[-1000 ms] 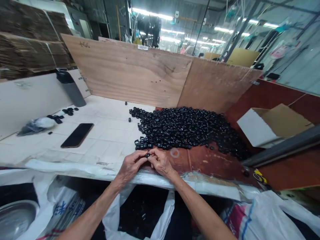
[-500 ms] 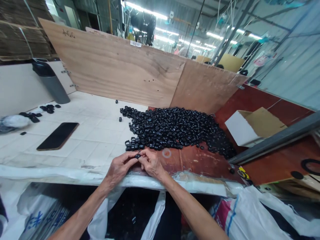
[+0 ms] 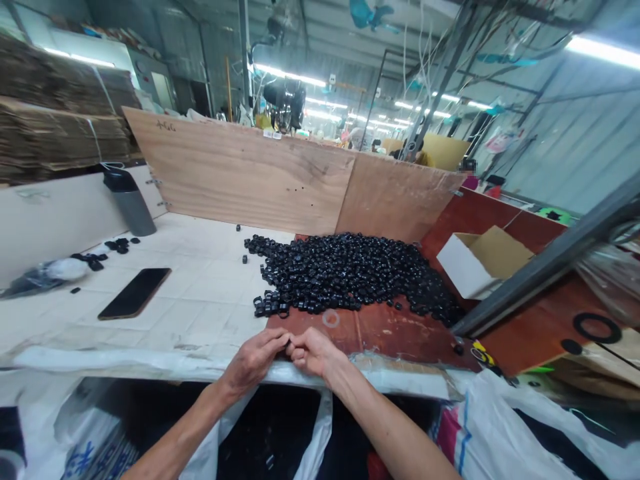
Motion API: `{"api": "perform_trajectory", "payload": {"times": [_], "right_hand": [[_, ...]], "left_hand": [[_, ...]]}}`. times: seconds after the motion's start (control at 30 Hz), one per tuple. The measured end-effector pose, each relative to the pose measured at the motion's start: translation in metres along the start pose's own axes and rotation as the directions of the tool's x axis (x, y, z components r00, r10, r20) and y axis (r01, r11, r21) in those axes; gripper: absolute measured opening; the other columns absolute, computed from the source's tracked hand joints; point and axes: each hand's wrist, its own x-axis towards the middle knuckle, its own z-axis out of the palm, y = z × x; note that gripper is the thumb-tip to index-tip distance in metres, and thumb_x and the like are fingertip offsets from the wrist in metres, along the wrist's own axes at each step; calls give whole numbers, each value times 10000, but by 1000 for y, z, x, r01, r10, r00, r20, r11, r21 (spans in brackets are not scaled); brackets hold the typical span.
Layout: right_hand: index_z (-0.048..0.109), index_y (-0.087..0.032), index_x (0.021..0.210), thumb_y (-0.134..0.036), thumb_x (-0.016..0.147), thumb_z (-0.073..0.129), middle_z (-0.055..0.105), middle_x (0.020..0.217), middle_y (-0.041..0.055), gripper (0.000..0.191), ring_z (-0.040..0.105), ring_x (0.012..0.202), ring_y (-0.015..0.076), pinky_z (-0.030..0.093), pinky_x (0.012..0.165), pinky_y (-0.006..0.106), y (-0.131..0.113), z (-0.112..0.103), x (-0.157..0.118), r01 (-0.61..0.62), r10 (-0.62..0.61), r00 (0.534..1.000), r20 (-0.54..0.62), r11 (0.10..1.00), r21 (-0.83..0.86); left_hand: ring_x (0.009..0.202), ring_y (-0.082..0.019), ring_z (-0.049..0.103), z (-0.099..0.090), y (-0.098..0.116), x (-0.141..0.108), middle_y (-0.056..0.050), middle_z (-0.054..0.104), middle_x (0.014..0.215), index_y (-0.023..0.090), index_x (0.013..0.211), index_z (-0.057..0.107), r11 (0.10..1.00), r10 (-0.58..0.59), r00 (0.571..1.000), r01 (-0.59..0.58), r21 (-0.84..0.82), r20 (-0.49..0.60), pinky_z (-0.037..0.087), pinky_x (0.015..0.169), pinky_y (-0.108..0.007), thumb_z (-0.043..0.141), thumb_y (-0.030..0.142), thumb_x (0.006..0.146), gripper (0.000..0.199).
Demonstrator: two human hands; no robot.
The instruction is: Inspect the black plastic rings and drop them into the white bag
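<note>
Holding your left hand (image 3: 253, 363) and right hand (image 3: 315, 353) together at the near edge of the bench (image 3: 190, 300), grips touching; can't tell if they clamp anything; black rings (image 3: 345, 273) pile just ahead.

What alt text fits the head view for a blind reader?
A person's left hand and right hand meet fingertip to fingertip at a bench edge, just below a heap of small black ring-shaped parts spread on a reddish board. A black phone lies on white tiles to the left.

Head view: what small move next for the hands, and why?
Probably let whatever the left hand and right hand pinch drop into the white sack below: the fingertips meet at the bench edge above its mouth, and a small black piece lies inside.
</note>
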Motion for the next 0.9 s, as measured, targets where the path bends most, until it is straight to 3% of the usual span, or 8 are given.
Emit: {"api": "perform_trajectory", "payload": {"times": [0.13,0.2,0.23,0.3,0.37,0.43,0.57,0.9], "right_hand": [[543,-150,672,-213,801,522,452,528,-28,144,298,380,68,258,398,197,3,-6,-23,-28,18,997,-76,990,-137],[565,-159,676,-307,838,550,510,583,9,219,432,471,115,346,462,224,0,-18,-38,116,-208,945,-251,934,-337],[589,-162,708,-328,836,571,554,643,33,210,507,564,149,407,534,249,-3,-28,-44,195,-434,825,-362,820,-538],[647,-158,920,-316,833,579,630,951,116,194,582,900,254,473,796,368,-10,-55,-53,147,-831,428,-355,451,-880],[591,-127,1192,-288,817,587,528,1277,203,409,469,1180,365,404,961,514,-16,-84,-52,-86,-925,244,-292,279,-956],[498,-98,1334,-290,819,599,433,1385,245,559,385,1273,415,367,992,589,-18,-107,-42,-219,-919,273,-284,228,-949],[469,-138,1373,-292,865,552,400,1413,225,538,356,1314,403,382,1003,598,-15,-122,-14,-218,-898,374,-231,157,-963],[383,-131,1405,-151,851,486,363,1418,203,564,327,1358,337,348,1100,569,17,-76,8,119,-927,373,22,24,-993]], "left_hand": [[1016,-192,683,-12,19,3,-69,708,1115,250,1153,655,996,-17,989,29,-83,146,571,878,-285,448,145,946,312],[986,-194,685,-22,21,2,-52,708,1070,255,1086,673,988,-105,967,129,-89,233,570,871,-288,529,224,932,214],[996,-209,677,-26,18,2,-52,699,1066,250,1057,678,981,-174,958,188,-44,230,565,889,-312,584,279,909,178],[1075,-269,635,-31,3,1,-81,659,1115,226,1071,664,941,-327,942,316,125,82,536,956,-411,673,398,835,292],[1164,-347,568,-28,-21,2,-135,597,1192,175,1174,603,840,-425,888,459,290,-174,487,998,-529,713,513,754,550],[1260,-423,468,-18,-45,6,-200,515,1288,109,1283,509,754,-465,843,538,378,-271,452,1005,-589,737,600,672,817],[1297,-446,399,12,-66,23,-248,423,1360,63,1365,383,748,-441,876,479,460,-194,375,1064,-582,769,629,617,1015],[1252,-399,430,58,-32,33,-231,395,1329,74,1398,278,851,-369,926,370,371,-79,405,1033,-558,813,483,659,999]]}}
